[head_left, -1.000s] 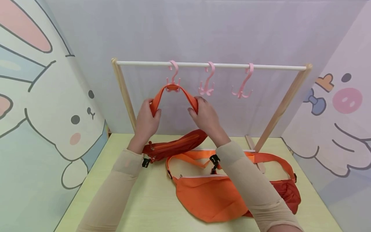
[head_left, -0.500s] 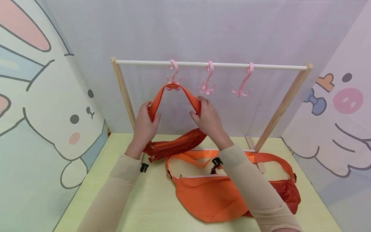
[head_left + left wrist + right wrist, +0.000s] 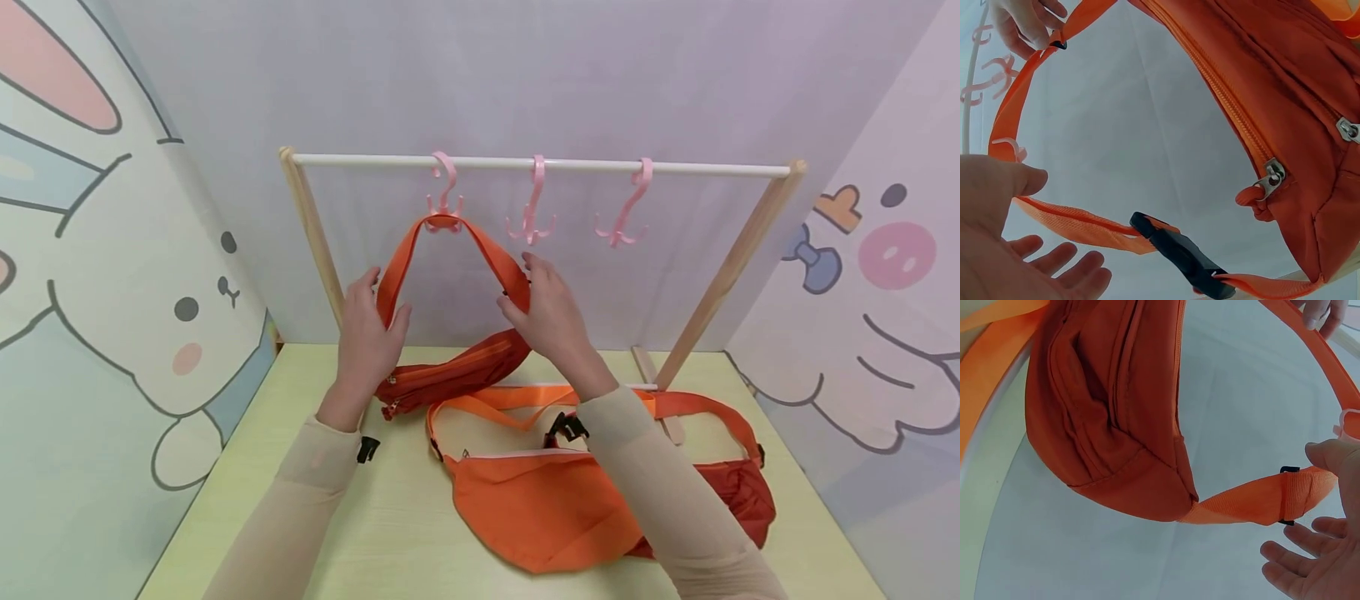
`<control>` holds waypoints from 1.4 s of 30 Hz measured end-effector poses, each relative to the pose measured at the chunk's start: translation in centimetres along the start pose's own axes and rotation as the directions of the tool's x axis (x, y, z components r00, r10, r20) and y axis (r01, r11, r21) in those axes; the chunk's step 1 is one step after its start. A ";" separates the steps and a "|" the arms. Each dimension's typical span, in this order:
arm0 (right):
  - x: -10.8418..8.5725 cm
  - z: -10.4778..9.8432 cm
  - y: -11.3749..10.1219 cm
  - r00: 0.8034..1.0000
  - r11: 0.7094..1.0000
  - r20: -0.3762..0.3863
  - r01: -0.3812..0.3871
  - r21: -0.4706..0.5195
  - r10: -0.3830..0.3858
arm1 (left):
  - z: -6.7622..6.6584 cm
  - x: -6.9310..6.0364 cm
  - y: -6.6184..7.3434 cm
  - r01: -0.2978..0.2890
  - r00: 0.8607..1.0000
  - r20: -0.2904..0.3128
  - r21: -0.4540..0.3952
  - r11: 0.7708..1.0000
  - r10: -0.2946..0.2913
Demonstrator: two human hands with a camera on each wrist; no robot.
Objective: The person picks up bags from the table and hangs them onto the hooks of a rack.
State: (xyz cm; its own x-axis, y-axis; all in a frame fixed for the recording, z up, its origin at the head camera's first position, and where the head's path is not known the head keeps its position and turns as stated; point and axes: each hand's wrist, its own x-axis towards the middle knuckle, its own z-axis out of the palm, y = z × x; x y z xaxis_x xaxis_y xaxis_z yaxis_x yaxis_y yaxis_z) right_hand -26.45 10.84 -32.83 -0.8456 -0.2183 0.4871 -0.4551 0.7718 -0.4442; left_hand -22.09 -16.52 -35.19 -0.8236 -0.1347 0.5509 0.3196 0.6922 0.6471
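Note:
A dark red-orange waist bag hangs in the head view, its orange strap looped over the leftmost pink hook. My left hand is spread beside the strap's left side; in the left wrist view its thumb and fingers are apart and do not grip the strap. On the strap's right side is my right hand, loosely open near a black slider. A fastened black buckle joins the strap below my left hand. The bag's zip pulls show there too.
Two more pink hooks hang from the white rail to the right. An orange waist bag and another dark red bag lie on the pale table. Wooden posts hold the rail; printed panels flank it.
Both hands have let go of the strap and moved apart, slightly down and outward. The strap stays on the hook, its loop spread a little wider.

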 end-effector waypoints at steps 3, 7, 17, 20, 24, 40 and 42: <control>-0.5 -0.2 0.3 1.000 1.000 0.006 -0.009 0.008 0.009 | -0.2 -0.4 0.0 -0.025 1.000 -0.017 0.020 0.999 0.026; -1.3 -0.4 0.8 1.000 1.000 0.011 -0.023 0.008 0.023 | -0.2 -0.9 -0.2 -0.068 0.997 -0.038 0.041 0.997 0.069; -3.1 -1.1 1.9 0.999 0.999 0.026 -0.047 0.007 0.047 | -0.1 -2.3 0.1 -0.204 0.969 -0.123 0.092 0.975 0.214; -3.6 -1.4 2.4 0.999 0.999 0.022 -0.046 0.011 0.045 | 0.2 -2.8 0.4 -0.255 0.951 -0.153 0.101 0.962 0.268; -4.3 -1.6 3.2 0.998 0.998 0.029 -0.053 0.021 0.053 | 0.8 -3.5 0.7 -0.309 0.932 -0.161 0.115 0.944 0.324; -6.7 -1.0 6.6 0.983 0.995 0.153 -0.100 -0.028 0.103 | 3.5 -6.2 0.4 -0.354 0.935 0.047 0.050 0.934 0.352; -6.9 -0.9 7.1 0.977 0.994 0.184 -0.101 -0.039 0.107 | 3.8 -6.6 0.4 -0.355 0.934 0.067 0.047 0.934 0.352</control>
State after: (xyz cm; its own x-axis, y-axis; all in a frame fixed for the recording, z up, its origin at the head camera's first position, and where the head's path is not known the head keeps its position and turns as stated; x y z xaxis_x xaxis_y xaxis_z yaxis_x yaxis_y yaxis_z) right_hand -23.59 18.32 -38.70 -0.9262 -0.2410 0.2899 -0.3558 0.8128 -0.4613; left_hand -18.32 -12.70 -40.54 -0.6882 0.1654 0.7064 0.5688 0.7274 0.3839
